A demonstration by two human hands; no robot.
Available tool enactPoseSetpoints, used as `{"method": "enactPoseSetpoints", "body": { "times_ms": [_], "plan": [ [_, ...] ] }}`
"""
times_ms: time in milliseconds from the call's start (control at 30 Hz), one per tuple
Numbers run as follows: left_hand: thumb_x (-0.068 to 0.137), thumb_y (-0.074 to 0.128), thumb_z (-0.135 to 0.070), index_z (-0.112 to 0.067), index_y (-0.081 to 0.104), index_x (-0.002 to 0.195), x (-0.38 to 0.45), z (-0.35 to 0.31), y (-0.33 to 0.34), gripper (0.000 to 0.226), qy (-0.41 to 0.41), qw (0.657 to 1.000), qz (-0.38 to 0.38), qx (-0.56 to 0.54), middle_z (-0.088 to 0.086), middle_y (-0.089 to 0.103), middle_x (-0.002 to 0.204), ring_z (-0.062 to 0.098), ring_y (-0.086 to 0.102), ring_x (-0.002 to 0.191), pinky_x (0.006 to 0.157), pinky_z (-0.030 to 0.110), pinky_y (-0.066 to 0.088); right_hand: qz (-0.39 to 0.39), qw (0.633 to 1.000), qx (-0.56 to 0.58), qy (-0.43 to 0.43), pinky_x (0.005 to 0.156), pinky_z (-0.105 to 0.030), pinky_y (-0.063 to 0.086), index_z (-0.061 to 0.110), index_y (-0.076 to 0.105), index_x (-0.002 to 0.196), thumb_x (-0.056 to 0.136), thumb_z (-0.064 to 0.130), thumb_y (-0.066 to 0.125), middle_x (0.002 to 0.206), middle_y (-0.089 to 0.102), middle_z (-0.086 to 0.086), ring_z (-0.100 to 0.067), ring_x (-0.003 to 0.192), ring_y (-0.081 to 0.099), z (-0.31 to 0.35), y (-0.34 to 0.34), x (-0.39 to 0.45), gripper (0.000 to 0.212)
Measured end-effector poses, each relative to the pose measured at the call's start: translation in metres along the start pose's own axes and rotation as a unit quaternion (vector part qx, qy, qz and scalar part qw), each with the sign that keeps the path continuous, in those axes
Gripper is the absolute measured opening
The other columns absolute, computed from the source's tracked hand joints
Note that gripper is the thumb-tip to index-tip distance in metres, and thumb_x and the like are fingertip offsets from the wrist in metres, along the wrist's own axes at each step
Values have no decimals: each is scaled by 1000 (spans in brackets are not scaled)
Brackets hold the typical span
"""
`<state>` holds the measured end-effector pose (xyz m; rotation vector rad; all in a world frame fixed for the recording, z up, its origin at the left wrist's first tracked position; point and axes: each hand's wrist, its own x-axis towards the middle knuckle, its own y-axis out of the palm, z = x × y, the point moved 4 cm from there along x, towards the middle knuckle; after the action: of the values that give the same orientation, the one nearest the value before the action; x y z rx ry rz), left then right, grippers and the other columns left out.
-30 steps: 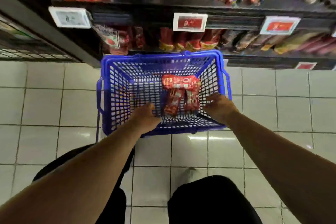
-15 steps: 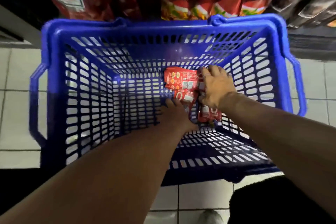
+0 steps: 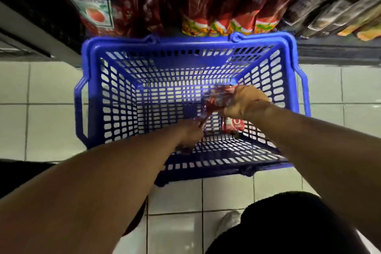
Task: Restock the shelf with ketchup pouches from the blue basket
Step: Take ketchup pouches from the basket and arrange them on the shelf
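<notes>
Now your right hand [image 3: 244, 102] is inside the blue basket [image 3: 185, 44], near its right wall, with its fingers curled round a red ketchup pouch [image 3: 218, 96]. That pouch is blurry, but it looks lifted off the basket floor. Your left hand [image 3: 190, 133] is low down near the front wall. It seems to pinch the end of a second pouch [image 3: 203, 120], but the blur makes it hard to be sure.

One more pouch [image 3: 233, 125] lies flat on the basket floor, just under your right hand and right of your left hand.

These pouches look small, light and soft. They will likely bend and flop if you hold them by one end, and the shiny skin may slip. Hold each one round its middle, with your thumb on one flat side and your fingers on the other. Do not squeeze hard, since a soft pouch could burst.

Just past the far rim of the basket is the shelf [image 3: 338, 51], where bigger red packs [image 3: 226, 6] already stand.
</notes>
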<state>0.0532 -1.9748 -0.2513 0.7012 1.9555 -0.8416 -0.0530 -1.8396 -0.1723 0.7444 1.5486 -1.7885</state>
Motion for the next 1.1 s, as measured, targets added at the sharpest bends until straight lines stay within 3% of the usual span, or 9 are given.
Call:
{"method": "enactPoseSetpoints", "body": {
  "times_ms": [233,333,467,567,633,700,800,933,1100],
  "plan": [
    [97,46,-11,-18,55,78,-146,0,-40,22,22,964,-6,-265,2,56,57,18,51,48,42,20,41,171,942,281,65,40,-14,24,20,64,55,80,40,67,55,52,0,-9,39,37,1,-97,-153,32],
    [72,52,-1,-16,65,84,-235,-15,-80,23,23,923,-40,-382,3,71,66,21,66,57,51,24,52,317,860,390,91,34,-10,23,16,73,72,61,42,76,70,57,-7,-7,41,37,2,-161,-239,29],
    [72,74,-40,-22,80,95,-374,-72,-131,29,106,821,7,-562,11,77,97,30,73,86,74,41,61,526,741,413,70,33,-14,31,3,72,113,64,45,84,96,57,-18,-9,49,40,18,-237,-360,66],
    [69,76,-69,-22,76,116,-483,-130,-157,66,169,811,51,-558,10,71,123,28,70,108,94,45,57,637,652,411,24,43,-19,48,-6,62,127,80,42,73,117,61,-28,-17,62,56,42,-279,-433,69],
    [53,91,-62,-9,63,132,-546,-163,-168,99,220,816,45,-532,16,65,131,27,67,109,99,43,52,702,527,478,11,64,-32,58,-13,49,136,97,43,51,132,52,-39,-35,88,65,63,-304,-477,68],
    [41,100,-48,-1,45,143,-599,-187,-176,125,260,801,39,-537,18,62,133,26,65,110,101,40,49,699,480,529,-40,77,-40,57,-10,51,134,105,45,32,139,48,-39,-48,111,60,79,-324,-507,65],
    [40,100,-45,-6,54,132,-654,-212,-184,111,293,759,94,-573,14,64,117,28,63,100,91,42,51,631,548,536,-120,80,-28,54,-3,62,122,104,31,21,125,65,-23,-39,110,65,93,-347,-541,56],
    [52,98,-34,-3,52,135,-691,-219,-151,100,310,719,166,-599,21,65,121,37,64,106,95,49,52,440,737,505,-94,53,-17,54,4,73,94,89,22,43,88,72,-11,-19,72,70,99,-330,-580,36],
    [46,94,-20,-4,74,114,-701,-177,-84,72,231,662,225,-677,21,74,105,33,73,91,81,46,60,421,753,505,4,50,-25,53,6,64,95,92,25,54,81,63,-16,-22,61,67,93,-268,-635,22]
  ]
}}
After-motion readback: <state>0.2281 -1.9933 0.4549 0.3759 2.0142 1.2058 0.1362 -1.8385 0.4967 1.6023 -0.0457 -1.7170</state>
